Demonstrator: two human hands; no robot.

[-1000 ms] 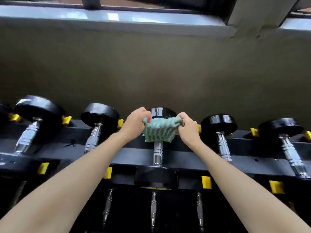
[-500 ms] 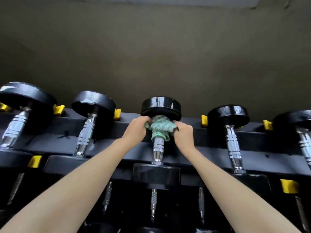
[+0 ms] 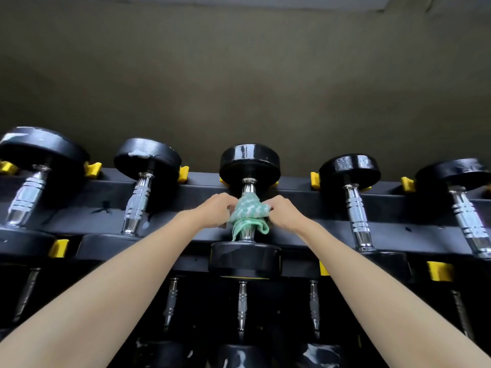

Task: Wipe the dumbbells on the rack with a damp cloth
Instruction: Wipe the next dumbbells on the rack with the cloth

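**Mid-wipe**

Left hand [image 3: 215, 211] and right hand [image 3: 284, 212] each pinch the green cloth [image 3: 249, 212], wrapped round the handle [image 3: 248, 188] of the dumbbell [image 3: 249, 163] between them on the rack [image 3: 305, 203]. Next, probably: slide it toward the near head.

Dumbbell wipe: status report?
Left hand and right hand both grip the cloth. Cloth wrapped round the middle dumbbell handle, top row of the rack. Neighbouring dumbbells apart; nothing blocks the hands.

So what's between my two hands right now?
In the head view, the green cloth sits between the left hand and right hand, wrapped round the chrome handle of the middle dumbbell; both hands grip it.
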